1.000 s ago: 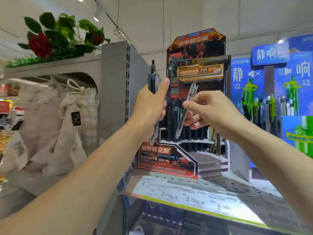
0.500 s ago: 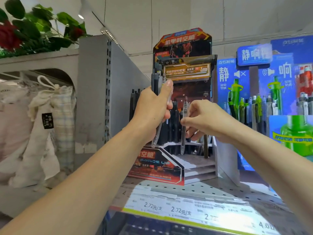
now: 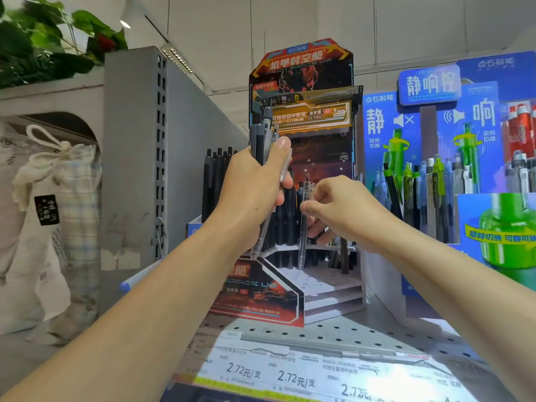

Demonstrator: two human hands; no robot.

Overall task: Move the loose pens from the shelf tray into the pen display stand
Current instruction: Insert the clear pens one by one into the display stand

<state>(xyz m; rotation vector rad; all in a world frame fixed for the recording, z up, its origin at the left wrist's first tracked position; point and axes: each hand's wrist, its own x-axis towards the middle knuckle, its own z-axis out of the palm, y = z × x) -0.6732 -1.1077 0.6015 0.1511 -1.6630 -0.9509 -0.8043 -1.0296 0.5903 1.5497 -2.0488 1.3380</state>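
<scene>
right hand [image 3: 345, 208] pinching clear pen [image 3: 303, 227] upright, tip nearing pen display stand [image 3: 301, 181] tier | left hand [image 3: 255, 195], at its 9 o'clock, gripping pen bundle [image 3: 265, 137] | pen looking light, stiff, slick: gripping mid-barrel is suiting

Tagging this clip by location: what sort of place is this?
Most likely a shop's stationery aisle: price labels along the shelf edge, a pen display stand, and more pen displays alongside.
</scene>
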